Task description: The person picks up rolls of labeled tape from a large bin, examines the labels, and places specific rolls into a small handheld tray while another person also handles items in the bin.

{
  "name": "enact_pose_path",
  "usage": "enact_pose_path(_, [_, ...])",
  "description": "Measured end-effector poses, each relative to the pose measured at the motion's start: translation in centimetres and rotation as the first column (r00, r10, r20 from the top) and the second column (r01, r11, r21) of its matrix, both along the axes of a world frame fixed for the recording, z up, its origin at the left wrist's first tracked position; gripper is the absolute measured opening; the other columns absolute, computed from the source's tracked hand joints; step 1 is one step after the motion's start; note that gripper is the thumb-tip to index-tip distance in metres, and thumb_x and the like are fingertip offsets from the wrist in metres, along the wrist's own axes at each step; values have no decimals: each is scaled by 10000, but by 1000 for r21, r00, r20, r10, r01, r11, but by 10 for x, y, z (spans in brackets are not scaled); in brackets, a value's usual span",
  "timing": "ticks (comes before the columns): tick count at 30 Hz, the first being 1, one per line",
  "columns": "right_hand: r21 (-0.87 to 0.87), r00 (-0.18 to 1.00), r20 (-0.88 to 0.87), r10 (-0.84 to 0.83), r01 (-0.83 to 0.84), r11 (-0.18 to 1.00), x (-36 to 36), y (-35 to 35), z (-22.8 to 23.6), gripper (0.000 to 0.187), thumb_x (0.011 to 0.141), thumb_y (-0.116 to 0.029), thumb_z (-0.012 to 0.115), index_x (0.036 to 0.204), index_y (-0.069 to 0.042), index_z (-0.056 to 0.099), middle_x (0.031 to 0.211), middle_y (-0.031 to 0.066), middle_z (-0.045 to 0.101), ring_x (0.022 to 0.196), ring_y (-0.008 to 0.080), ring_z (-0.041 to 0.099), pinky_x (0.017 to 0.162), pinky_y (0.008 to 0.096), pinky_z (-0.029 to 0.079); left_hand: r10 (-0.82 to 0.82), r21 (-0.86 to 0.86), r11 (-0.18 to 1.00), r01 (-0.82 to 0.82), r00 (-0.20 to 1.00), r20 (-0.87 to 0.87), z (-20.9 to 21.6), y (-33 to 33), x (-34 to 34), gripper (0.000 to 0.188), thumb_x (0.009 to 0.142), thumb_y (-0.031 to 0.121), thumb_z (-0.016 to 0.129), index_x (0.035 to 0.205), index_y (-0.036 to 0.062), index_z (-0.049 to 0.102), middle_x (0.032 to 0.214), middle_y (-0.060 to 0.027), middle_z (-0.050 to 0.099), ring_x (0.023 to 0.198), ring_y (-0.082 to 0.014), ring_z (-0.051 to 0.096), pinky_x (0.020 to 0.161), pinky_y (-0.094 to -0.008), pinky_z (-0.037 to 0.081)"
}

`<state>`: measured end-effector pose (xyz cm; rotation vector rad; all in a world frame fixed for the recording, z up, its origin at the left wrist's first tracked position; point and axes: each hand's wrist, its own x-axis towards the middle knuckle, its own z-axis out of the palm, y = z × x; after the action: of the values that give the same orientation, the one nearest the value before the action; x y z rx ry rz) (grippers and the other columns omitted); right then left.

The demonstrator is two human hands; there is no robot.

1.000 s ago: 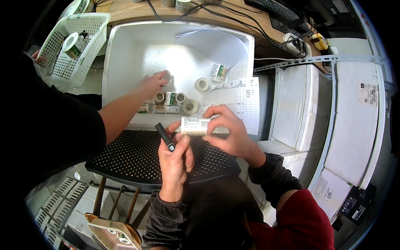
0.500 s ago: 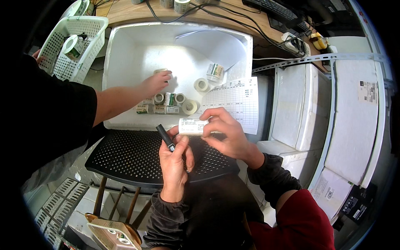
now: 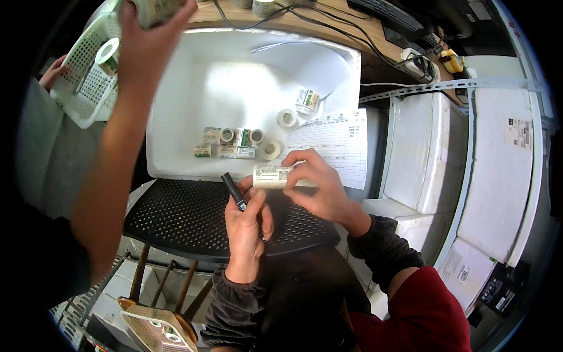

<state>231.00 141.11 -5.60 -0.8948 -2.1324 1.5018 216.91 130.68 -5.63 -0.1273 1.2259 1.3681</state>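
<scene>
A roll of white printed labels is held level between my two hands, above the near edge of a white foam box. My right hand pinches its right end between thumb and fingers. My left hand steadies the other end with thumb and fingertips, and a capped-looking black marker is also gripped in it, pointing up and left. Several more label rolls are grouped inside the box. Beside them, a printed grid sheet lies over the box's right side.
A co-worker's hand holds a label roll at the upper left, near a pale green basket. Under the box's front is a black perforated chair seat. Cables cross the wooden desk; foam boxes stand right.
The co-worker's arm has lifted a label roll out of the foam box and swung to the upper left. The basket has shifted left. In my hands the roll has turned, showing a square code.
</scene>
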Motion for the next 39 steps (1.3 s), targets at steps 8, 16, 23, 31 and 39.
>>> enact_pose_path(8, [-387, 934, -233, -269, 165, 907, -37, 36, -57, 304, 729, 46, 675, 961, -52, 507, 1095, 69, 496, 1014, 158, 509, 800, 287, 473, 96, -3, 995, -96, 995, 19, 21, -11, -15, 331, 894, 127, 532, 1171, -26, 437, 1117, -230, 597, 381, -73, 394, 307, -194, 308])
enact_pose_path(16, [-376, 824, -482, -297, 112, 920, -128, 73, -13, 354, 756, 48, 656, 1053, -28, 481, 1057, 56, 492, 979, 146, 516, 804, 281, 488, 119, -17, 993, -118, 992, 47, 25, -31, -24, 264, 890, 118, 533, 1108, -16, 466, 1024, -220, 618, 375, -85, 417, 304, -201, 321])
enact_pose_path(23, [-312, 741, -593, -314, 148, 939, -167, 91, 33, 423, 764, 17, 663, 1136, 7, 463, 1065, 83, 530, 949, 151, 554, 800, 258, 485, 176, -25, 984, -175, 984, 18, 24, -40, -34, 237, 887, 118, 543, 1077, -13, 488, 991, -223, 619, 375, -104, 423, 307, -224, 330])
enact_pose_path(31, [-341, 703, -588, -399, 232, 911, -169, 108, 29, 363, 769, 10, 670, 1090, 18, 502, 1049, 76, 544, 936, 121, 543, 759, 242, 470, 150, -13, 989, -149, 987, 62, 15, -40, -37, 264, 887, 97, 533, 1110, -25, 461, 1022, -228, 608, 406, -134, 433, 334, -248, 324])
enact_pose_path(39, [-576, 606, -582, -543, 165, 800, -177, 132, 3, 402, 786, -62, 674, 1126, 33, 482, 1036, 101, 548, 884, 143, 553, 750, 254, 473, 167, -23, 986, -166, 985, 53, 13, -35, -35, 229, 889, 109, 534, 1080, -8, 487, 966, -216, 618, 382, -110, 434, 314, -227, 331])
